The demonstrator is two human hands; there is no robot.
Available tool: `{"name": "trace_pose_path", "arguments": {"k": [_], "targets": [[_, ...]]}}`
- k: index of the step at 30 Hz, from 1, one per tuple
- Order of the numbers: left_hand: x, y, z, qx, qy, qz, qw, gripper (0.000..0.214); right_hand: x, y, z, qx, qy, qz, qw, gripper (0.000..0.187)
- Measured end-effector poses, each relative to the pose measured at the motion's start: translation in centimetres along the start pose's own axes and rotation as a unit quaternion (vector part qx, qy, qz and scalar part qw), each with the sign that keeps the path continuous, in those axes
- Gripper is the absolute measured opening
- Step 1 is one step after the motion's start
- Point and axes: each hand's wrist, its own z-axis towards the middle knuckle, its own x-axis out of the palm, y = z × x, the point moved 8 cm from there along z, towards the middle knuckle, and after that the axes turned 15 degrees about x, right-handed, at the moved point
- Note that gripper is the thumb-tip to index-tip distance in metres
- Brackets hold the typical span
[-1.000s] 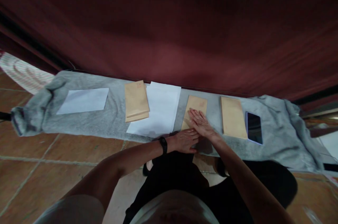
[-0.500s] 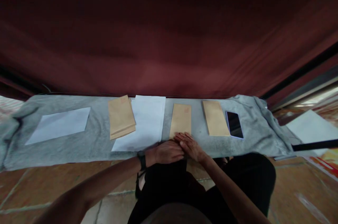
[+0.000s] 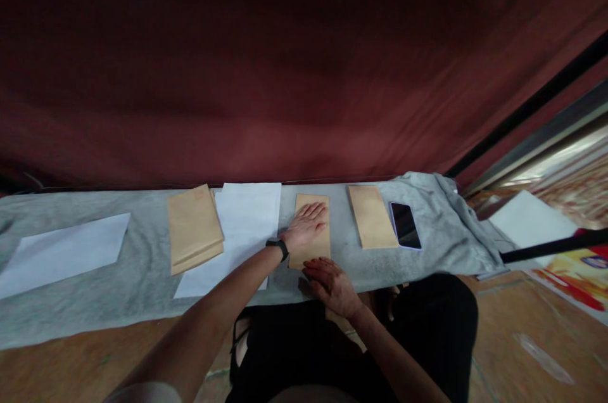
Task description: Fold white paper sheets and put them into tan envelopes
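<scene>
Left hand (image 3: 308,223) lies palm down, fingers straight and close together, on the brown envelope (image 3: 317,251) at the middle of the grey cloth (image 3: 142,289). Right hand (image 3: 331,279), fingers bent, touches its near end. Flat, tan, contents hidden.

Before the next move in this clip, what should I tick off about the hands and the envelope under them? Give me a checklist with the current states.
1. Left hand pressed flat on the brown envelope: ok.
2. Right hand at the envelope's near edge, gripping it: cannot tell.
3. Envelope lying flat on the grey cloth: ok.
4. Envelope apart from the white sheet and the second envelope: ok.
5. Phone clear of both hands: ok.
</scene>
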Motion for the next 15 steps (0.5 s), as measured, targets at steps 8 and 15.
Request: {"name": "trace_pose_path", "arguments": {"k": [8,15], "targets": [[0.7,0.1,1.0,0.026,0.013,0.026,0.999,0.055,-0.8,-0.2,-0.1,0.027,-0.043,0.073,0.996,0.024],[0.9,-1.9,-1.0,0.075,0.031,0.020,0.996,0.057,-1.0,0.2,0.1,0.032,-0.038,0.079,0.996,0.025]]}}
